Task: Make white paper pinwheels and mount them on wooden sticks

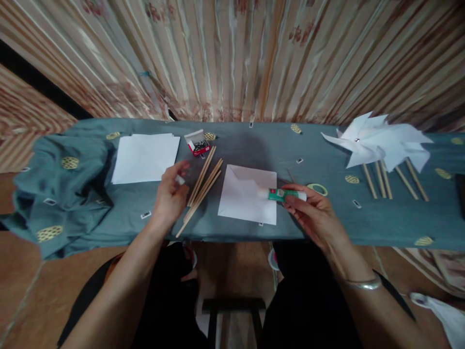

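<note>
My right hand (308,208) grips a green and white glue stick (279,194) and holds it level over the right part of a creased square sheet of white paper (238,196). Scissors with a pale green handle (318,188) lie partly hidden behind that hand. My left hand (171,194), a little blurred, is closed on a small white cap (179,180). It hovers between a stack of white paper (145,157) and a bunch of wooden sticks (201,191).
A small open red box (199,148) of metal pins stands behind the sticks. White paper pinwheels (381,140) on wooden sticks lie at the right. Bunched teal cloth (69,194) covers the table's left end. A patterned curtain (232,58) hangs behind the table.
</note>
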`<state>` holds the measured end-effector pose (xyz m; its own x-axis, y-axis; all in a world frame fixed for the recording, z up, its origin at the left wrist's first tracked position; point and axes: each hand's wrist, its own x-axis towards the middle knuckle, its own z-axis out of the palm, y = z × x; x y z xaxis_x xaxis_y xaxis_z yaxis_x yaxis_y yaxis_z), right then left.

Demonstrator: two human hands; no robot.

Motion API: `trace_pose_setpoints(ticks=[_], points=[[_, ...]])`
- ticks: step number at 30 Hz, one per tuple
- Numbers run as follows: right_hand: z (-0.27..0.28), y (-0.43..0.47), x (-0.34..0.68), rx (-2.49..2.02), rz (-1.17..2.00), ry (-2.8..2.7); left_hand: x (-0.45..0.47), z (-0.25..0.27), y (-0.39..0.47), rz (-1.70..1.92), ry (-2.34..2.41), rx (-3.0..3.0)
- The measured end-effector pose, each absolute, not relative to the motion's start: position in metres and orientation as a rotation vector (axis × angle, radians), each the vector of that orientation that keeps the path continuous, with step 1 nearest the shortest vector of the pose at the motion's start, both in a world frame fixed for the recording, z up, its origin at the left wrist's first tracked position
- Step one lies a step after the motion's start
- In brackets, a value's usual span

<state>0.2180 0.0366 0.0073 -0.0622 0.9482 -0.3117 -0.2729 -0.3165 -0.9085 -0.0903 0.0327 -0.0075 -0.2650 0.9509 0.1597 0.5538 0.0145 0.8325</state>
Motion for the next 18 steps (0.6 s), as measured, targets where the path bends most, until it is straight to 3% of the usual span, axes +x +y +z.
trace_pose_setpoints(ticks=[7, 18], points=[[0.008, 0.043, 0.215, -1.21, 1.487, -0.724, -0.11, -0.02, 0.027, 0.791, 1.934, 1.938], [-0.008, 0.054, 0.203, -1.198, 1.604, -0.673, -0.101, -0.007, 0.018, 0.909, 1.931, 2.07]])
